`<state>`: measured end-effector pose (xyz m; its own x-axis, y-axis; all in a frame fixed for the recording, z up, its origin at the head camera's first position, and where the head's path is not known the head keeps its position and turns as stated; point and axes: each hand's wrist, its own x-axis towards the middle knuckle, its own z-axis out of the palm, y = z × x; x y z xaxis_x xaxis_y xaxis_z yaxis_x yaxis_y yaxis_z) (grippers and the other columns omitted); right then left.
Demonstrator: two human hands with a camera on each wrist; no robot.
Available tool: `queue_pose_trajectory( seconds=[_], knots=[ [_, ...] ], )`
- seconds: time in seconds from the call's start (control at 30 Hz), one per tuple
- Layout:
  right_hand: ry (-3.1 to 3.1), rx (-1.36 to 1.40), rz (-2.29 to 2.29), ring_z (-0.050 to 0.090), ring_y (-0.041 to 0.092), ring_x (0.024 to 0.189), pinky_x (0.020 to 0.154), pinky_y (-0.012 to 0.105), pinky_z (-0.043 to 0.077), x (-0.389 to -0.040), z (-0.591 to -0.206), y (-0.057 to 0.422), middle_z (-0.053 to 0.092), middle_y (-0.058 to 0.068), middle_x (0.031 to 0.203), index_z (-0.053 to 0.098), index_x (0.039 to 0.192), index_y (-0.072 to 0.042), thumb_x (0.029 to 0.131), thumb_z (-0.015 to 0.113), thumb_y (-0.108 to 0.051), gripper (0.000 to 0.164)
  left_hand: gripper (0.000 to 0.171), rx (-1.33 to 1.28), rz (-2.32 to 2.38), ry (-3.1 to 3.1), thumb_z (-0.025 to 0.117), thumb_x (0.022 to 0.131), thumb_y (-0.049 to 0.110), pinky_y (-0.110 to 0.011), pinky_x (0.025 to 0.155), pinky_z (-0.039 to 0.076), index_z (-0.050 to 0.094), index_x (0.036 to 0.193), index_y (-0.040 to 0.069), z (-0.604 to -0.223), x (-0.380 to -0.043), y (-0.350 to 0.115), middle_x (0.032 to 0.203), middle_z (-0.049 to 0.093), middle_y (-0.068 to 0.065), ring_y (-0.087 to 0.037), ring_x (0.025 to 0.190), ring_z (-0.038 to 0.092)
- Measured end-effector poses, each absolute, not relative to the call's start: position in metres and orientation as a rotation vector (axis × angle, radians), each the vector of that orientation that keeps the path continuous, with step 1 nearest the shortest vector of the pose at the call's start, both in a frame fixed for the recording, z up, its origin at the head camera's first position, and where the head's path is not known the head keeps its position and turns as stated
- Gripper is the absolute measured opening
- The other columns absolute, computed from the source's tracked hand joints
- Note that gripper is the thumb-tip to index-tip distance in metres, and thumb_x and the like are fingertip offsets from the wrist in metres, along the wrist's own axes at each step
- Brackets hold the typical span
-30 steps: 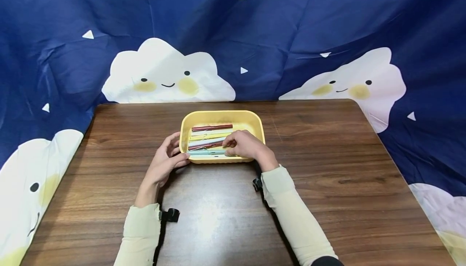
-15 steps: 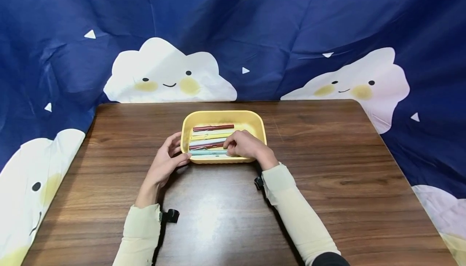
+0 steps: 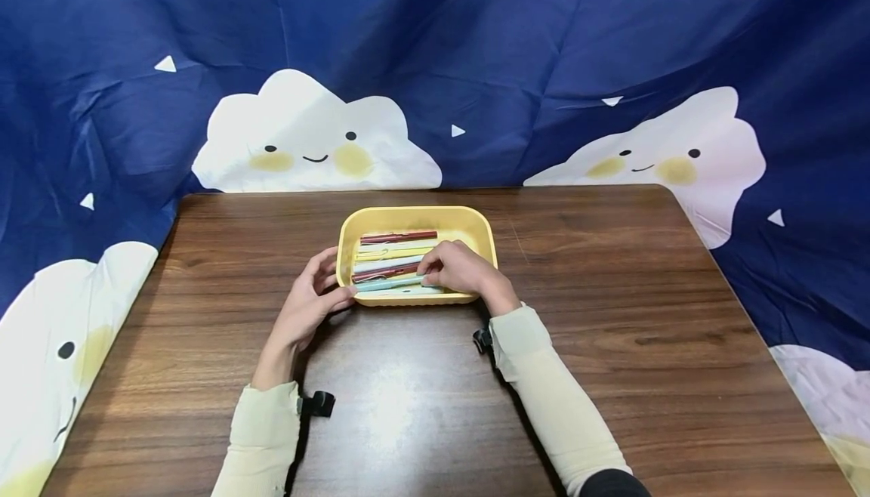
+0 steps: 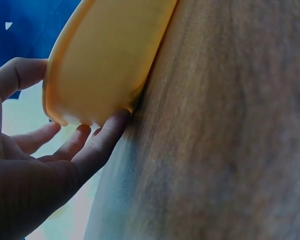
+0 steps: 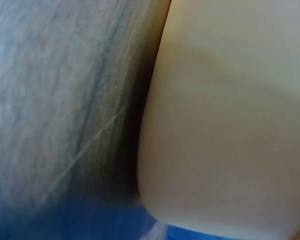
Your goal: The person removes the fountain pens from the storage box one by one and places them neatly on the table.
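Inside the yellow bin (image 3: 421, 219) the left hand (image 3: 304, 304) grips, the right hand (image 3: 458, 269) seemingly pinches a teal pen (image 3: 387, 283).

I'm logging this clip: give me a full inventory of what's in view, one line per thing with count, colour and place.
Box: one, yellow, on the table
Red pens: two, dark red, lying in the box
Light blue pen: one, light blue, near side of the box, slanted
Yellow pen: at least one, yellow, in the box
Pale pens: several, whitish, in the box; exact count unclear
Table: one, brown wood grain, under the box
Backdrop: one, dark blue with white clouds and triangles, around the table
Wrist devices: two, black, one per wrist
Sleeves: two, pale cream, on the forearms
Left hand: one, bare, holding the box's left end
Right hand: one, bare, pinching the light blue pen
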<state>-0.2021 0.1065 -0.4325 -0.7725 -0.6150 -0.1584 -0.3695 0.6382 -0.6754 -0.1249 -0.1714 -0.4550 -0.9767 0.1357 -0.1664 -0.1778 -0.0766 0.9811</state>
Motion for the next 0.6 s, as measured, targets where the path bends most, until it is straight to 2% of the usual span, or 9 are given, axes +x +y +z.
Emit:
queue_pose_trajectory(
  seconds=[0.13, 0.23, 0.4, 0.6],
  knots=[
    [2.504, -0.809, -0.969, 0.057, 0.01, 0.068, 0.072, 0.029, 0.052, -0.202, -0.432, 0.1075, 0.069, -0.006, 0.077, 0.079, 0.094, -0.012, 0.09, 0.077, -0.008, 0.005, 0.079, -0.047, 2.157, 1.97, 0.066, 0.09, -0.008, -0.034, 0.088, 0.058, 0.026, 0.157, 0.005, -0.4548, -0.1252, -0.172, 0.152, 0.039, -0.023, -0.037, 0.136, 0.044],
    [2.543, -0.827, -1.017, 0.058, 0.011, 0.072, 0.074, 0.03, 0.052, -0.2015, -0.4325, 0.1078, 0.071, -0.005, 0.082, 0.079, 0.092, -0.012, 0.089, 0.079, -0.008, 0.005, 0.079, -0.053, 2.158, 1.965, 0.066, 0.091, -0.007, -0.034, 0.088, 0.058, 0.026, 0.157, 0.006, -0.455, -0.1252, -0.1724, 0.151, 0.039, -0.022, -0.036, 0.136, 0.044],
    [2.622, -0.825, -1.068, 0.062, 0.01, 0.079, 0.078, 0.03, 0.053, -0.1994, -0.4323, 0.1079, 0.075, -0.003, 0.092, 0.079, 0.094, -0.011, 0.089, 0.08, -0.011, 0.006, 0.078, -0.053, 2.165, 1.957, 0.066, 0.091, -0.008, -0.032, 0.086, 0.058, 0.027, 0.157, 0.006, -0.4553, -0.1254, -0.1726, 0.15, 0.039, -0.023, -0.037, 0.134, 0.045],
    [2.667, -0.815, -1.105, 0.062, 0.009, 0.078, 0.078, 0.03, 0.053, -0.1953, -0.4294, 0.107, 0.074, -0.003, 0.091, 0.079, 0.094, -0.012, 0.088, 0.08, -0.012, 0.006, 0.078, -0.041, 2.163, 1.958, 0.067, 0.091, -0.007, -0.032, 0.087, 0.058, 0.027, 0.157, 0.006, -0.4554, -0.1251, -0.1734, 0.151, 0.038, -0.024, -0.038, 0.135, 0.043]
  ],
)
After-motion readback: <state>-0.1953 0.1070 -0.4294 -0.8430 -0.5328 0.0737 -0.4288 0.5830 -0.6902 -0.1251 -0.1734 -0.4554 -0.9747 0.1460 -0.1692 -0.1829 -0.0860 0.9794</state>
